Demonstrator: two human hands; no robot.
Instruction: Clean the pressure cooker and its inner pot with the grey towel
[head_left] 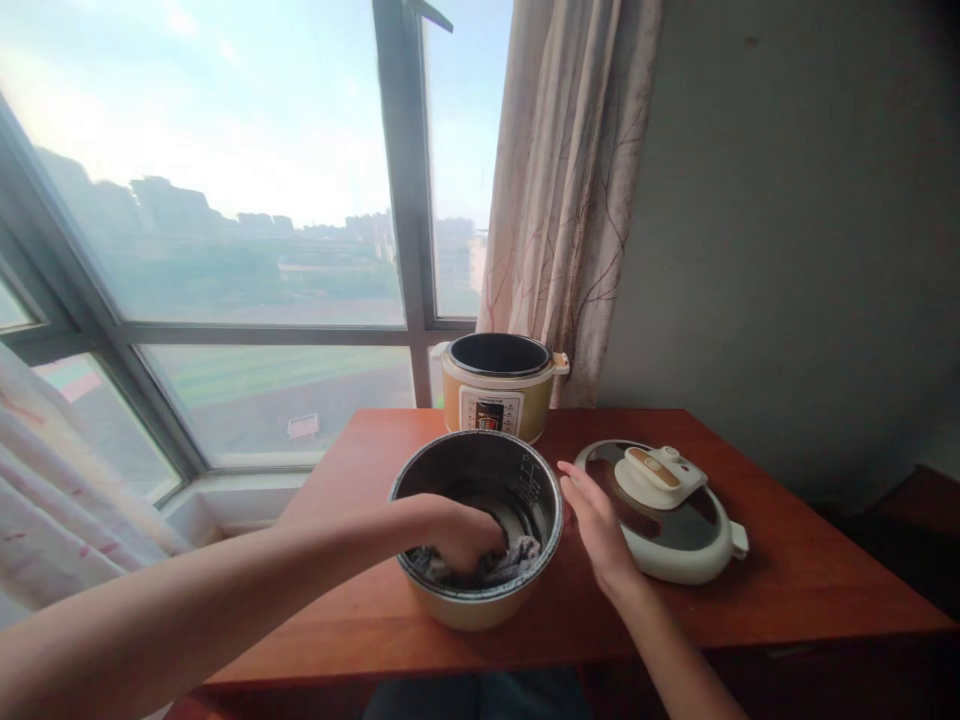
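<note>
Reddish wooden table beside a large window, seen from the person's side. Nearest, the inner pot stands on the table close to its front edge; the left hand reaches down inside it, fingers curled and pressed onto a dark cloth lying on the pot's floor, though whether they clamp the cloth cannot be told. The right hand rests flat against the pot's outer right wall, fingers straight and together, holding nothing. Just right of that hand lies the cooker lid, white with a dark top, handle upward. Farther back stands the cooker body, open-topped, control panel facing forward. Behind it, window and patterned curtain
</note>
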